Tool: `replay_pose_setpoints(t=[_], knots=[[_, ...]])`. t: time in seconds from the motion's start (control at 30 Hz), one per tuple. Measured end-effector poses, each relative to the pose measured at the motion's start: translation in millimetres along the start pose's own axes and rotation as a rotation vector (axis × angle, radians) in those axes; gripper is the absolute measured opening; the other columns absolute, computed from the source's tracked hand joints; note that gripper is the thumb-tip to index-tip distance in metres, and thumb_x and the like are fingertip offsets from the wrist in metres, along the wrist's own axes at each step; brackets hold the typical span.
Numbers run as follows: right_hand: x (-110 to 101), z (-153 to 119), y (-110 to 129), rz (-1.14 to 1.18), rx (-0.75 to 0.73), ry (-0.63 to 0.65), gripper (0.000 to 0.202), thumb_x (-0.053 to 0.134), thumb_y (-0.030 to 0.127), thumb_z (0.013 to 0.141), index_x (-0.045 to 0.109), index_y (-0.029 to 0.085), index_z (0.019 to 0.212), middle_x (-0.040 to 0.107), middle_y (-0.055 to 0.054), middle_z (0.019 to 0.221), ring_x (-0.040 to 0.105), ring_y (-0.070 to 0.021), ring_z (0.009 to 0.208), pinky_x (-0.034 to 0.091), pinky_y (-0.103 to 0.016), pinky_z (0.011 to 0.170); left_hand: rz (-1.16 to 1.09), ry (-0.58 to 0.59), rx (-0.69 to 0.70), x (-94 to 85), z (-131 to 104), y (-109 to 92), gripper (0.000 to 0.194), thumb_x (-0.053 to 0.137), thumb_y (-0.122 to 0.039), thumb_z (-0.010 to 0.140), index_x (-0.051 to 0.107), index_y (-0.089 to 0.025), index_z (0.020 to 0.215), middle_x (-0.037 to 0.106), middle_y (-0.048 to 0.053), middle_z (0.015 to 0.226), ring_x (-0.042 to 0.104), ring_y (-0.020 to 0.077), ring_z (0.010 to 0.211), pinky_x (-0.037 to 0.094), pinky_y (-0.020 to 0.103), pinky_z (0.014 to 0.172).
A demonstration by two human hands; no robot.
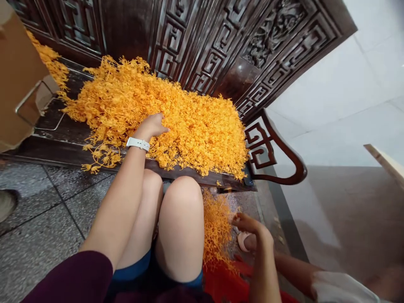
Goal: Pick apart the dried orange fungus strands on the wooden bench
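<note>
My left hand (153,126), with a pale watch on its wrist, reaches into a large heap of small orange hand-shaped plastic pieces (205,130) on a dark wooden bench. Its thumb stands apart from the fingers, whose tips are partly hidden, and nothing clearly gripped shows. My right hand (246,222) is low on the right, beside my knee, fingers bent together at the edge of a pile of stringy orange plastic (216,227). Whatever those fingers may hold is too small to make out. Under this pile shows a red surface (224,282).
The bench (57,141) has a carved back (208,54) and a curved armrest (298,172). A cardboard box (22,80) and bent metal wire (47,124) sit at left. Another person's limb with light cloth (341,288) and a sandal (242,242) are at right.
</note>
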State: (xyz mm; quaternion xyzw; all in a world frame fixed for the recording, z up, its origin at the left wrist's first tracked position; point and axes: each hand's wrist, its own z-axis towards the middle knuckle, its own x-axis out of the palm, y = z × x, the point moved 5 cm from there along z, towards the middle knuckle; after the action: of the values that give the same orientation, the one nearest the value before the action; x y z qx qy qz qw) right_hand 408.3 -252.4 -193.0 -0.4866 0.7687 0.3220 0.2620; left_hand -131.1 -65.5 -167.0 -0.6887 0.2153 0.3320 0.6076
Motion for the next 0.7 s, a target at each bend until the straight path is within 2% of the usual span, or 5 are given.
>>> replay_pose_setpoints(t=[0.1, 0.17, 0.3, 0.5, 0.7], knots=[[9, 9, -28, -0.171, 0.210, -0.051, 0.047, 0.096, 0.046, 0.050, 0.068, 0.020, 0.078, 0.075, -0.015, 0.088, 0.073, -0.0481, 0.103, 0.053, -0.063, 0.096, -0.075, 0.005, 0.072, 8.7, 7, 10, 0.035, 0.078, -0.021, 0.079, 0.076, -0.017, 0.114, 0.077, 0.016, 0.111, 0.069, 0.0348, 0.108, 0.051, 0.044, 0.097], [6, 14, -10, -0.199, 0.187, -0.096, 0.047, 0.092, 0.042, 0.062, 0.072, 0.018, 0.098, 0.076, -0.022, 0.115, 0.066, -0.0489, 0.126, 0.046, -0.061, 0.111, -0.148, -0.037, 0.132, 7.9, 7, 5, 0.015, 0.072, -0.025, 0.085, 0.077, -0.017, 0.096, 0.077, 0.012, 0.094, 0.068, 0.0301, 0.093, 0.051, 0.040, 0.087], [-12, 10, 115, 0.003, -0.328, -0.351, 0.047, 0.071, 0.052, 0.091, 0.069, 0.021, 0.127, 0.071, -0.020, 0.132, 0.067, -0.0377, 0.125, 0.049, -0.052, 0.110, -0.319, 0.068, 0.290, 8.6, -4, -25, 0.025, 0.065, -0.038, 0.092, 0.072, -0.017, 0.082, 0.068, 0.004, 0.074, 0.056, 0.0183, 0.070, 0.043, 0.031, 0.069], [-20, 18, 308, 0.651, -0.882, -0.395, 0.053, 0.073, 0.060, 0.091, 0.066, 0.025, 0.130, 0.072, -0.011, 0.125, 0.068, -0.0235, 0.106, 0.055, -0.037, 0.090, -0.324, 0.134, 0.470, 13.7, -25, -63, 0.033, 0.067, -0.047, 0.090, 0.074, -0.016, 0.083, 0.062, 0.002, 0.071, 0.049, 0.0158, 0.067, 0.038, 0.030, 0.064], [-23, 42, 329, 1.018, -0.907, -0.582, 0.037, 0.068, 0.058, 0.095, 0.064, 0.023, 0.085, 0.058, 0.003, 0.066, 0.052, -0.0122, 0.059, 0.043, -0.027, 0.058, -0.459, 0.271, 0.422, 23.9, -31, -66, 0.058, 0.084, -0.041, 0.076, 0.069, -0.018, 0.127, 0.047, -0.007, 0.060, 0.039, 0.0118, 0.054, 0.030, 0.026, 0.055]])
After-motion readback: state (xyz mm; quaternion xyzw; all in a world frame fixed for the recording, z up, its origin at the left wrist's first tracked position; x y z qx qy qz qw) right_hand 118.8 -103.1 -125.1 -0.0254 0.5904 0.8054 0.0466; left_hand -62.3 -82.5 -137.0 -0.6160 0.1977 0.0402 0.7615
